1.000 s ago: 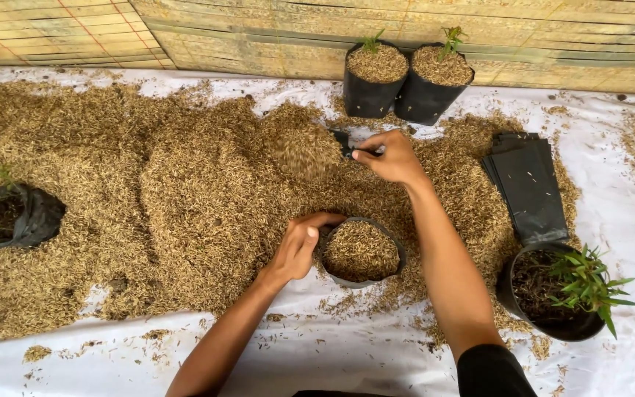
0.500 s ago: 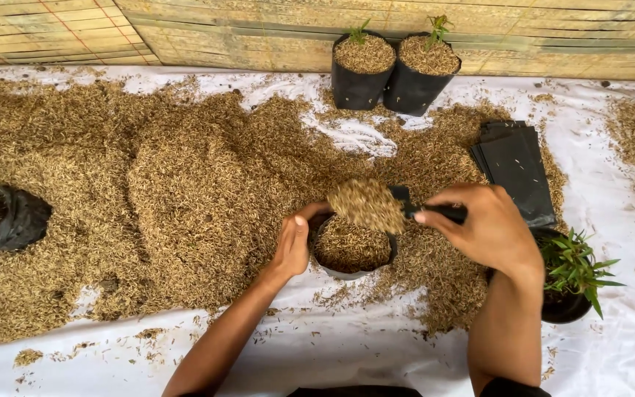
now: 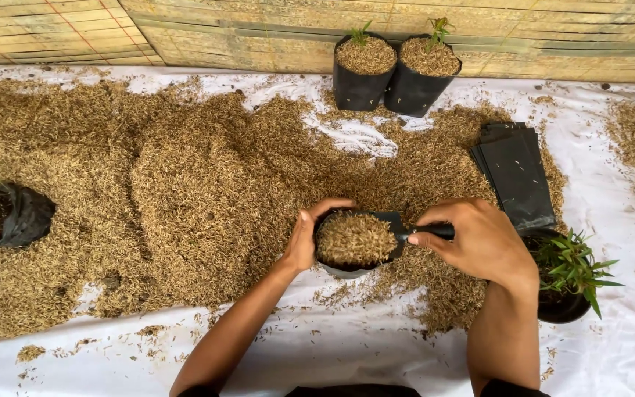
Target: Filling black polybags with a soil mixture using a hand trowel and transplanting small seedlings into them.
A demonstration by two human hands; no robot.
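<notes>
Filling a near bag [image 3: 354, 246] to the brim, the right hand [image 3: 479, 242] is gripping a scoop [image 3: 413, 234]; the left hand [image 3: 306, 239] is cupping the bag; two planted bags [image 3: 387, 73] are standing far.

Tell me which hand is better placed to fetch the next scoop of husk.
Right. The right hand already grips the black scoop by its handle beside the husk pile, while the left hand steadies the bag's rim.

right hand [image 3: 483, 242] hides the scoop [image 3: 395, 224] handle; elbows cut off.
</notes>
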